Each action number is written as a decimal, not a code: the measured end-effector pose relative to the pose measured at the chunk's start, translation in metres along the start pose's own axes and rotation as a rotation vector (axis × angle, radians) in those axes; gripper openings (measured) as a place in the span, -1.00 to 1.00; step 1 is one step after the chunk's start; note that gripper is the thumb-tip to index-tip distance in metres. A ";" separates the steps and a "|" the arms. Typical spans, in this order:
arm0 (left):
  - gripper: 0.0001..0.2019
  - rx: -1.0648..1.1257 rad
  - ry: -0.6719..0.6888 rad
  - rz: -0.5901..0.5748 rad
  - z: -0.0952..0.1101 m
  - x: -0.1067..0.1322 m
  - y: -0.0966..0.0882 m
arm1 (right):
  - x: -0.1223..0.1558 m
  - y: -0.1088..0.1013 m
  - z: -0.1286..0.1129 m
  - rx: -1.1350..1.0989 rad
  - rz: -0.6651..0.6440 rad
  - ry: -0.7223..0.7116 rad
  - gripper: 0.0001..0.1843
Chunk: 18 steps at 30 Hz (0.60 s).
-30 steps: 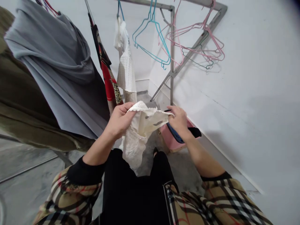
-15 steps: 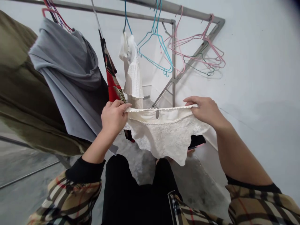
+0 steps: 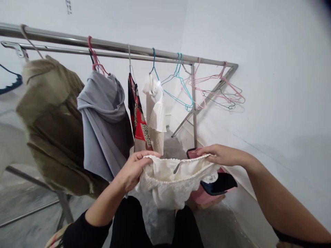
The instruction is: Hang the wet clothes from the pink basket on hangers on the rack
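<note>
Low in the view, at about 6 o'clock, a cream lace garment (image 3: 172, 184) hangs slack between the two hands, sagging into a soft pouch with its smooth, satiny inner face showing above a scalloped, textured lace edge. The left hand (image 3: 134, 170), at about 7 o'clock, is closed on one end of the picot-trimmed band, with the fingers curled over the fabric. The right hand (image 3: 222, 154), at about 4 o'clock, reaches out with its fingers extended and pinches the opposite end of the band. A pink container (image 3: 208, 195) sits on the floor below the right hand, with a dark blue and black pouch (image 3: 219, 184) lying on it. Ahead, at 12 o'clock, a tubular stainless-steel rack (image 3: 108, 44) runs across the view against a white wall (image 3: 269, 79). From it hang a baggy olive garment (image 3: 51, 125) at 9 o'clock, a draped grey garment (image 3: 104, 129), a red-and-black patterned top (image 3: 138, 119) and a white ribbed top (image 3: 156, 112). Thin teal wire hangers (image 3: 178, 91) and pink wire hangers (image 3: 218, 90) dangle bare toward 1 to 2 o'clock. Black trousers (image 3: 129, 222) fill the bottom edge, above a grey concrete floor (image 3: 176, 148).
</note>
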<state>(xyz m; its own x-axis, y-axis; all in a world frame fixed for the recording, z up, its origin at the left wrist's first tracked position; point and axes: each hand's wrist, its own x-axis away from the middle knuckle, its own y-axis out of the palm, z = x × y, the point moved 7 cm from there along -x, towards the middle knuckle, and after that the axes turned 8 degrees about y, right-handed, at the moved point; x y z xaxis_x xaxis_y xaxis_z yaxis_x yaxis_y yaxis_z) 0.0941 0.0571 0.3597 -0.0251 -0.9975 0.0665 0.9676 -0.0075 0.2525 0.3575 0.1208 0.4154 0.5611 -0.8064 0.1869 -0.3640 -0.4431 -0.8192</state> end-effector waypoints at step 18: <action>-0.80 -0.089 0.000 -0.079 -0.031 0.015 0.012 | -0.143 -0.140 -0.048 0.633 0.958 0.455 -0.62</action>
<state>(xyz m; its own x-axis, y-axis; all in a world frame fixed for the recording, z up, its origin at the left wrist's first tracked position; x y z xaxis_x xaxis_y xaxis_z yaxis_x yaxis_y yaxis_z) 0.1135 0.0403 0.3335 -0.1024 -0.9935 0.0497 0.9810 -0.0926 0.1706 0.2921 0.2797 0.5295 -0.0895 -0.8201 -0.5652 0.0098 0.5668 -0.8238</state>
